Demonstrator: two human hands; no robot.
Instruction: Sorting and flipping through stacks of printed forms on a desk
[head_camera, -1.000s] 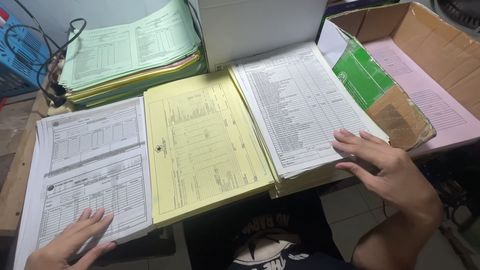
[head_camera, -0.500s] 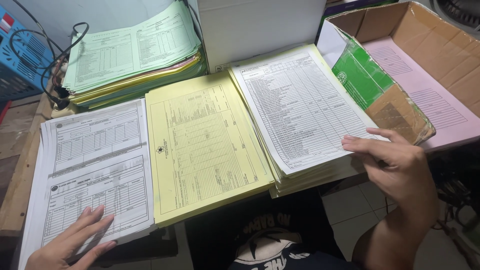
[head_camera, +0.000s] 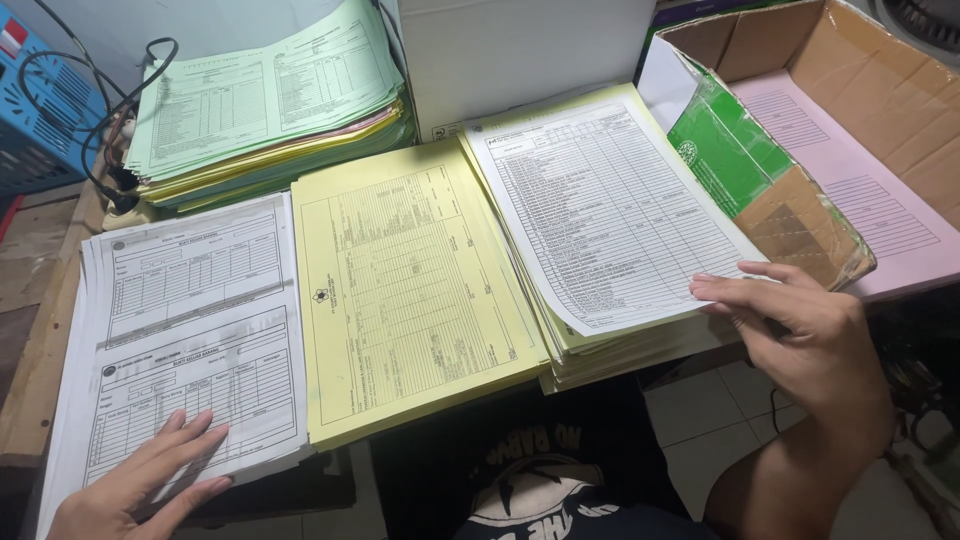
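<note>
Right hand (head_camera: 800, 335) pinches the top white sheet (head_camera: 610, 210) at its lower right edge on the right stack, left hand (head_camera: 150, 480) lies flat, open, on the left white stack (head_camera: 190, 320); we'd lift only one sheet, slowly.

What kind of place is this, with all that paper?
Probably an office or stockroom desk for paperwork: stacks of printed forms, white, yellow and green, plus a cardboard box holding pink sheets.

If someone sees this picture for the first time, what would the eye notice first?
Probably the yellow forms in the middle, between two stacks of white forms. The right hand lifts the top white sheet at its edge; the left hand rests flat on the left stack.
</note>
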